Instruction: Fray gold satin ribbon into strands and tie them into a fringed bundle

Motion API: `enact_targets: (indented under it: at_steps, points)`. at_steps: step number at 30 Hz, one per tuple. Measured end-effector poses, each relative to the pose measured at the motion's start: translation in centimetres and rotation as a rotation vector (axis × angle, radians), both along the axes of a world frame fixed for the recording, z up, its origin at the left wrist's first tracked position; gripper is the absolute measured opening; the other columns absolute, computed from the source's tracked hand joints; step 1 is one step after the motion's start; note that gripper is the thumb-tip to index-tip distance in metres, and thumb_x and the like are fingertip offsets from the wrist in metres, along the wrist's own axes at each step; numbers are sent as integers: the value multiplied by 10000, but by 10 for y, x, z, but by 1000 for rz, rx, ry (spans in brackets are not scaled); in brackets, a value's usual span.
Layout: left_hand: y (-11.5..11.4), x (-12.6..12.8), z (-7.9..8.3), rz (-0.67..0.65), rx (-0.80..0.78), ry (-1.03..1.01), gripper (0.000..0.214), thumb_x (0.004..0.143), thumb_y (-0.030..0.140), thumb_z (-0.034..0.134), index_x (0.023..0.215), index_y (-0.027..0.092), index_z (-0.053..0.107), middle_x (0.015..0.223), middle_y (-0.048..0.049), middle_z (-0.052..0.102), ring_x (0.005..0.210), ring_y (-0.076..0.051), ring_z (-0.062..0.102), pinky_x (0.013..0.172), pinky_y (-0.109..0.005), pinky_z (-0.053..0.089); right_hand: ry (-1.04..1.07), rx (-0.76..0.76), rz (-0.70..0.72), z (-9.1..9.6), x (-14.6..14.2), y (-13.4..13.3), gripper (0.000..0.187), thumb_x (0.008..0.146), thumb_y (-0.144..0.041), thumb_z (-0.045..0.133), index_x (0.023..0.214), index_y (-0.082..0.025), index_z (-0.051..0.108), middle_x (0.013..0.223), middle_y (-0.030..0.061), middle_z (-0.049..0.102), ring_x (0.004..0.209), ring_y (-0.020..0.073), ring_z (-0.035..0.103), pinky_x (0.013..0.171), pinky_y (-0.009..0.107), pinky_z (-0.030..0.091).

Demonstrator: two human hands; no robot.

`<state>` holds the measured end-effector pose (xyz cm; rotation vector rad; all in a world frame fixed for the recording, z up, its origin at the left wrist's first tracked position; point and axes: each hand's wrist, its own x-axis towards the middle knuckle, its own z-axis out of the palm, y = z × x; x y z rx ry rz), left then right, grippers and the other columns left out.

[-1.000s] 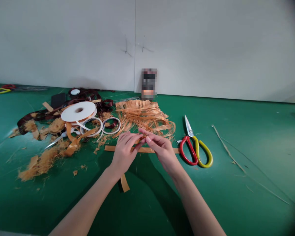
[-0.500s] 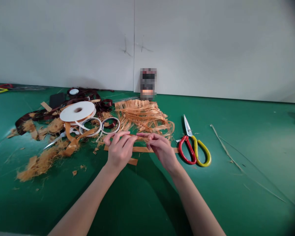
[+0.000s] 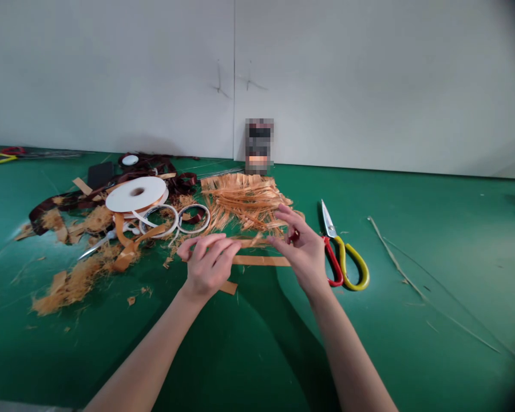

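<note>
My left hand (image 3: 208,263) hovers over a flat orange ribbon strip (image 3: 260,261), with its fingers stretched right towards a shorter orange piece (image 3: 251,241). Whether that hand grips anything, I cannot tell. My right hand (image 3: 302,246) is raised beside the frayed orange ribbon fringe (image 3: 244,200), its fingers and thumb spread apart. A tiny dark red bit shows among those fingers, unclear whether held. Another orange scrap (image 3: 229,288) lies below my left hand.
Red and yellow-handled scissors (image 3: 341,266) lie just right of my right hand. To the left stand a white ribbon spool (image 3: 136,193), white ribbon loops (image 3: 193,219) and shredded orange fibres (image 3: 68,289) on the green mat (image 3: 433,240). A white wall (image 3: 369,86) rises behind.
My right hand has moved right and opened, its fingers spreading away from my left hand. The hands no longer pinch together, and the lower orange scrap now lies further left.
</note>
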<state>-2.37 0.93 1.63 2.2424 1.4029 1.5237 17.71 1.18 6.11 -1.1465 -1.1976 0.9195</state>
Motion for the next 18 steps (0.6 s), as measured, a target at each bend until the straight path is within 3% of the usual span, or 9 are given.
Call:
enact_targets:
  at_steps: [2,4,7,9,13,18]
  points:
    - [-4,-3,-1,-93,-137,-55,197,781,221,736,902,376,747,858,15,769,935,-272,665,989,-468,281,-215,42,-61,-4,-4,1,126,689,-252,758,807,-262,715,1284,39,618,1036,246,559,800,380,437]
    - [-7,-5,0,-176,-275,-123,208,771,231,750,912,384,744,892,20,769,953,-269,672,990,-466,327,-212,27,-54,-6,-7,1,113,720,-311,751,691,-239,668,1210,58,660,1121,268,556,882,415,443]
    - [-9,-5,3,-230,-365,-211,210,755,213,764,884,378,748,885,13,771,937,-268,687,975,-477,393,180,-73,72,-2,-10,1,214,811,-392,665,685,-230,604,1160,50,693,1101,222,607,947,398,467]
    - [-7,-4,3,-233,-337,-222,203,732,191,781,850,354,754,855,-10,771,889,-272,701,939,-484,446,472,-171,172,2,-10,2,327,865,-445,585,628,-225,537,1140,39,707,1055,186,641,961,356,488]
    - [-2,0,-1,-223,-220,-214,191,709,149,788,839,285,755,823,-49,759,838,-261,716,857,-445,540,744,-363,234,5,-8,5,403,852,-449,604,553,-225,451,1012,33,737,783,112,673,748,212,555]
    - [1,-2,-4,-216,-83,-139,271,778,91,694,992,253,728,1001,-58,749,955,-226,702,902,-376,557,871,-329,175,8,2,9,354,863,-390,566,559,-222,496,726,-8,676,423,52,371,416,187,381]
